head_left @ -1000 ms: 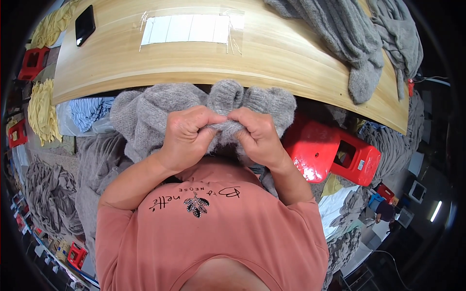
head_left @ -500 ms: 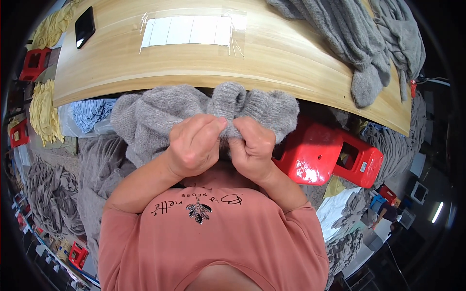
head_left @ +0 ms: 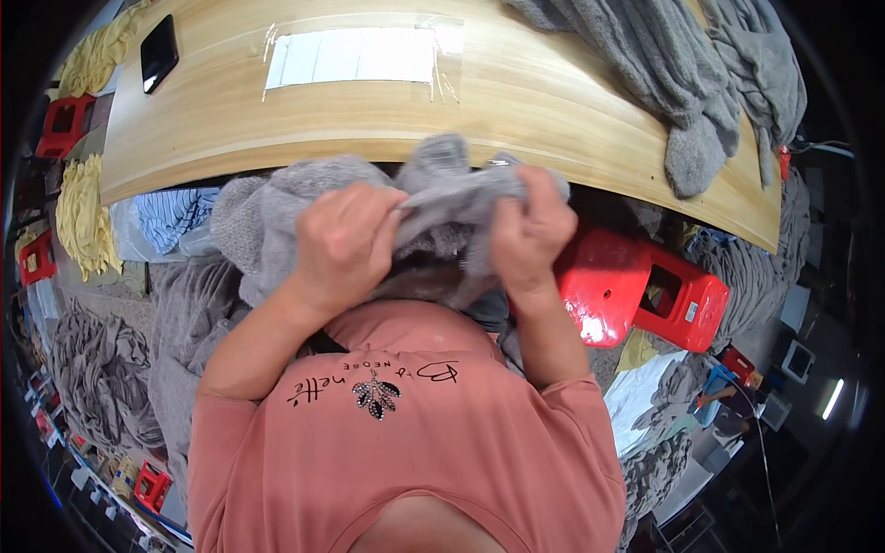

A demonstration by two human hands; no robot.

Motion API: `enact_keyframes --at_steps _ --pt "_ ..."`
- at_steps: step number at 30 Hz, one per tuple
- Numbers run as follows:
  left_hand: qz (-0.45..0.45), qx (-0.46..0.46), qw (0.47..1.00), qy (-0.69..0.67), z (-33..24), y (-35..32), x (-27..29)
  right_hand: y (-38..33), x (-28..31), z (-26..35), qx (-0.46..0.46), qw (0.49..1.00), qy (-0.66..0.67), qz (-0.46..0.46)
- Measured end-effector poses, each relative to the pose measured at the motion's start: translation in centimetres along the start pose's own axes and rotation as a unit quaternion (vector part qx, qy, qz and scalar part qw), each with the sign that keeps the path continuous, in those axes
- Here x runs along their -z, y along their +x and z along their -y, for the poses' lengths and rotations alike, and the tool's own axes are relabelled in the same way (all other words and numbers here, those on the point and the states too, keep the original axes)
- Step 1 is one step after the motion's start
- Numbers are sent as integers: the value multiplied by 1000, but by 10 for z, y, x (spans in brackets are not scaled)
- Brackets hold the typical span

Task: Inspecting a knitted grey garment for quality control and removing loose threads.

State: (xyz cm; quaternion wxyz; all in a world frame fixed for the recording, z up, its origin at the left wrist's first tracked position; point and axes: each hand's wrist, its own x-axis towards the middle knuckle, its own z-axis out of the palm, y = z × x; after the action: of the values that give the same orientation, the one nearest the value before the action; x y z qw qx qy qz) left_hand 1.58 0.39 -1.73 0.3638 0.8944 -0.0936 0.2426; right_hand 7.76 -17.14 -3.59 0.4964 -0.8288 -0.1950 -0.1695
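Observation:
A fluffy grey knitted garment is bunched in front of my chest, just below the near edge of a long wooden table. My left hand grips a fold of it on the left. My right hand grips the fabric on the right, and a strip of the garment is stretched taut between the two hands. The rest of the garment hangs down to my left.
More grey knitted pieces lie on the table's right end. A black phone and a taped white sheet are on the table. Red plastic stools stand to my right; grey fabric piles and yellow cloth cover the floor at left.
My hands have moved apart, pulling a section of the grey garment tight between them. Earlier they were close together in the bunched fabric.

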Motion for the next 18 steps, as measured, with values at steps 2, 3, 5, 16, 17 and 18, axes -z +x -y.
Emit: enact_keyframes --at_steps 2,3,5,16,17,18 --pt "100 77 992 11 6 3 12 1 15 -14 -42 999 -14 -9" --pt "97 79 992 14 6 4 13 0 22 -16 -50 988 -113 88" --pt "113 171 968 -148 4 7 13 1 29 -8 -52 959 -210 183" --pt "146 304 888 -312 -11 5 20 -2 -1 35 67 958 120 251" --pt "134 297 885 -333 -9 4 21 -4 -3 36 40 951 149 267" --pt "134 298 885 -332 -9 3 23 -5 -4 37 40 951 151 267"
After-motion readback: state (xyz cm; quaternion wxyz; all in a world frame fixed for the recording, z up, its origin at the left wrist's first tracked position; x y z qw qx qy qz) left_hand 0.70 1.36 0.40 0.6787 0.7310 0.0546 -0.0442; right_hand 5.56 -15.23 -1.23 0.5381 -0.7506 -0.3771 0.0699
